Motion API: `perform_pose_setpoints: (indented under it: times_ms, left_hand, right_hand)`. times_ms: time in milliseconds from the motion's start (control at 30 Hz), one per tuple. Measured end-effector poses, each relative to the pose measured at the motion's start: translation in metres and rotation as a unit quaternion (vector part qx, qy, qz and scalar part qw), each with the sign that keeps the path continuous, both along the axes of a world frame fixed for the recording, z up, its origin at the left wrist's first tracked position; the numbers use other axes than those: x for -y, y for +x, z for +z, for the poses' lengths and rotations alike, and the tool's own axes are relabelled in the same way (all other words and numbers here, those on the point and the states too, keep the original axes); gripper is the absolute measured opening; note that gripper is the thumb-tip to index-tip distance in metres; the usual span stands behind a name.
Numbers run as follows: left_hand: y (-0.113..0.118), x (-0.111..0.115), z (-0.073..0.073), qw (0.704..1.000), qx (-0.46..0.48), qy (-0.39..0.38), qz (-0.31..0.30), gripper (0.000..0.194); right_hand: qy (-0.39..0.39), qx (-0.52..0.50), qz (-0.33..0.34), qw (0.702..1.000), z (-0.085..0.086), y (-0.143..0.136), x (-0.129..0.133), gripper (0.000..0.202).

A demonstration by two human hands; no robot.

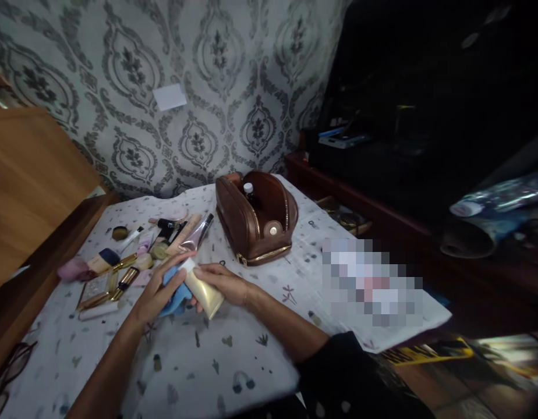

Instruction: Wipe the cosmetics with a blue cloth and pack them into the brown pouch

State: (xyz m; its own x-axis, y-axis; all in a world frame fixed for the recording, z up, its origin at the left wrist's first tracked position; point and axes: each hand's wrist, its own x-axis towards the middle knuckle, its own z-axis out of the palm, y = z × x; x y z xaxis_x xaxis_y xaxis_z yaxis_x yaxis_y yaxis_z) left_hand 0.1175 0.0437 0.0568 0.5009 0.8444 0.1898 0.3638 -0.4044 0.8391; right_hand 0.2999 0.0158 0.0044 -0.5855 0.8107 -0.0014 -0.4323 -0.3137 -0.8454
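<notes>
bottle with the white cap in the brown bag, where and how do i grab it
Probably best by its white cap, from above through the open top of the brown bag: the cap points up, while the bottle sits low between the walls.

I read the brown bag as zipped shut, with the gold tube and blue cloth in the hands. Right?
No: the head view shows the brown bag unzipped and open. The left hand holds the blue cloth, the right hand the gold tube.
</notes>
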Motion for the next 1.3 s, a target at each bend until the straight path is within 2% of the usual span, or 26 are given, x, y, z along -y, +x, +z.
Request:
perform_pose_setpoints:
  times_ms: [167,267,333,400,467,567,700,833,900,967,1100,1200,1300]
  left_hand:
    - [-0.003,-0.008,-0.003,1.000,0.005,-0.016,0.000,0.041]
    - [-0.002,-0.009,-0.006,1.000,0.010,-0.007,0.012,0.037]
    - [0.000,-0.010,-0.009,1.000,0.008,0.012,0.025,0.033]
    - [0.001,-0.012,-0.013,0.999,0.003,0.026,0.037,0.029]
    - [0.002,-0.013,-0.017,0.999,0.003,0.027,0.045,0.028]
    - [0.001,-0.015,-0.022,0.998,0.015,0.021,0.062,0.030]
    - [0.001,-0.016,-0.024,0.995,0.039,-0.002,0.087,0.032]
    - [0.001,-0.016,-0.024,0.993,0.059,-0.031,0.093,0.034]
    - [0.001,-0.015,-0.025,0.992,0.070,-0.039,0.096,0.035]
    - [0.000,-0.015,-0.026,0.991,0.081,-0.048,0.100,0.037]
    - [0.000,-0.014,-0.023,0.987,0.109,-0.067,0.093,0.039]
    - [-0.001,-0.012,-0.019,0.988,0.120,-0.058,0.078,0.040]
    - [-0.001,-0.011,-0.018,0.989,0.121,-0.049,0.074,0.038]
  right_hand:
    - [0.038,0.046,-0.019,0.998,-0.002,0.003,-0.003,0.059]
    - [0.090,0.109,-0.059,0.988,-0.003,0.003,-0.004,0.062]
    - [0.172,0.190,-0.120,0.959,-0.002,0.003,-0.004,0.054]
    - [0.255,0.283,-0.184,0.906,-0.001,0.003,-0.004,0.043]
    - [0.295,0.344,-0.213,0.866,0.000,0.003,-0.003,0.037]
    - [0.300,0.370,-0.218,0.852,0.001,0.001,-0.002,0.035]
    - [0.266,0.380,-0.230,0.855,0.001,-0.002,-0.002,0.060]
    - [0.233,0.390,-0.255,0.854,-0.001,-0.003,-0.002,0.048]
    - [0.222,0.354,-0.253,0.873,-0.003,-0.004,-0.004,0.043]
    - [0.202,0.281,-0.241,0.907,-0.003,-0.004,-0.005,0.043]
    - [0.103,0.135,-0.174,0.970,-0.001,-0.004,-0.004,0.049]
    - [0.022,0.072,-0.119,0.990,0.003,-0.004,-0.001,0.052]
    - [-0.008,0.051,-0.102,0.993,0.005,-0.004,0.000,0.055]
